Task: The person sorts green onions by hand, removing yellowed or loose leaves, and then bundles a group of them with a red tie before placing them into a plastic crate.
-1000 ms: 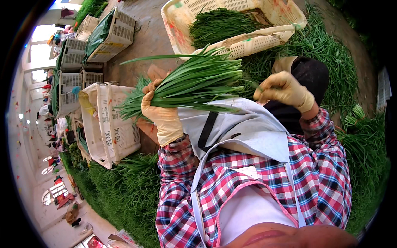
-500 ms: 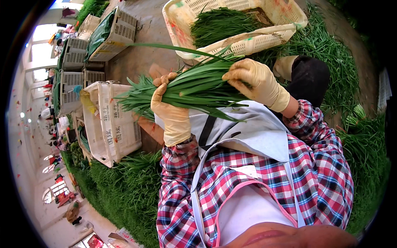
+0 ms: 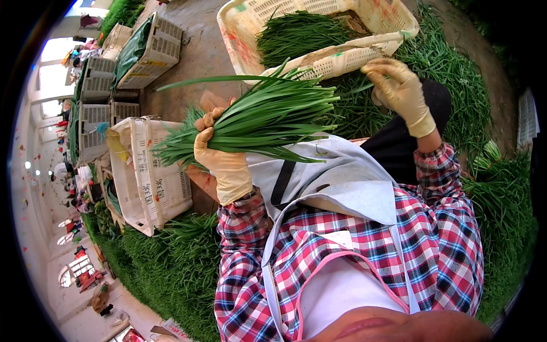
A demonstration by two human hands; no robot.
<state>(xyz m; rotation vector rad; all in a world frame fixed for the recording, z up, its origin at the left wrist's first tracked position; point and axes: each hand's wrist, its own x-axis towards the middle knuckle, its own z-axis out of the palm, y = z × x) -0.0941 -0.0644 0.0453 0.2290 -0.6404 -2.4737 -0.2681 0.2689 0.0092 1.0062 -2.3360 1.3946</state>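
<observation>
My gloved left hand (image 3: 219,154) is closed around the middle of a thick bunch of garlic chives (image 3: 273,114), held up in front of the apron. Its cut ends fan out to the right, the leaf tips droop to the left, and one long leaf sticks out leftward above the hand. To the right, apart from the bunch, my gloved right hand (image 3: 401,94) has its fingers pinched together beside the crate's near corner. A thin chive leaf (image 3: 359,90) shows at its fingertips.
A cream plastic crate (image 3: 336,64) with chives lying in it stands ahead. White crates (image 3: 151,171) stand at the left, some farther ones covered with green cloth. Loose chives (image 3: 456,85) heap along the right side, and more chives (image 3: 171,268) spread at lower left.
My right hand has moved from the bunch's cut ends out to the right, with a thin leaf at its fingers. My left hand and the bunch have shifted slightly left.
</observation>
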